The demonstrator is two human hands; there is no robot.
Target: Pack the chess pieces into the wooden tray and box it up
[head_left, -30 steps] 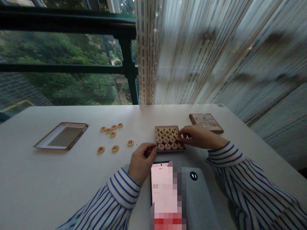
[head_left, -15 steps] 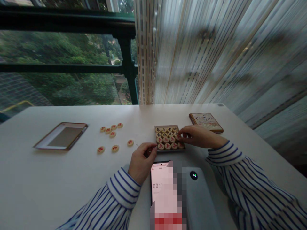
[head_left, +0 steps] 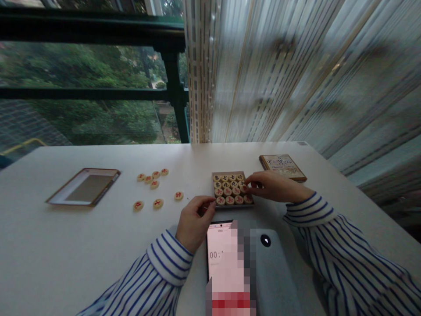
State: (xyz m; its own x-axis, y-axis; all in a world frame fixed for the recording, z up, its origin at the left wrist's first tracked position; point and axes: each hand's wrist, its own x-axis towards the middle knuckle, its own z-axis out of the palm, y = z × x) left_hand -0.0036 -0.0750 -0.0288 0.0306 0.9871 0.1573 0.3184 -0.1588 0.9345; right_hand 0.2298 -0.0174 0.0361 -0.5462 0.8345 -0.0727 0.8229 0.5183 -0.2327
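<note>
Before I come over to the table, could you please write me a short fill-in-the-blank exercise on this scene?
The loose pieces to the left of the box number ____.
The characters on the box's nearest row are ____.
The phone lies nearer to the ____ hand.
Both sleeves are white with blue ____.
Missing words: eight; red; left; stripes.

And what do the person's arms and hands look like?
The left sleeve and right sleeve are long and white with blue stripes, each ending in a striped cuff. The left hand and right hand are bare, with no gloves.
</note>
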